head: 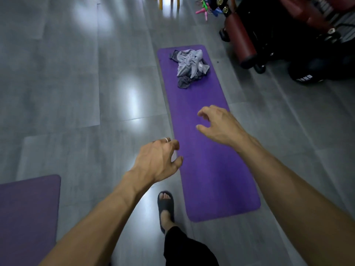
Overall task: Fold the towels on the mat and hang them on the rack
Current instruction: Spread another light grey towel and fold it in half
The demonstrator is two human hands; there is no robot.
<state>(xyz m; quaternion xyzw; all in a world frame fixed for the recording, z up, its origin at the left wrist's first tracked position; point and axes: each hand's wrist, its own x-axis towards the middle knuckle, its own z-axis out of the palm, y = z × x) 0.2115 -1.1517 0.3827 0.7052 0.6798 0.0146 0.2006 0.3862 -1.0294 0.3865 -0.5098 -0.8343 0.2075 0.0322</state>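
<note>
A crumpled heap of grey and lilac towels point(190, 66) lies at the far end of a long purple mat point(207, 169) on the grey floor. My left hand point(157, 162) hovers over the mat's left edge, fingers loosely curled, holding nothing. My right hand point(217, 123) reaches forward above the middle of the mat, fingers relaxed and empty, well short of the towels. No rack is in view.
Black and dark red gym equipment point(284, 35) stands to the right of the mat's far end. A second purple mat point(26, 212) lies at the lower left. My foot in a dark sandal point(165, 206) is on the floor beside the mat's near end. Yellow chair legs point(169, 2) show at the top.
</note>
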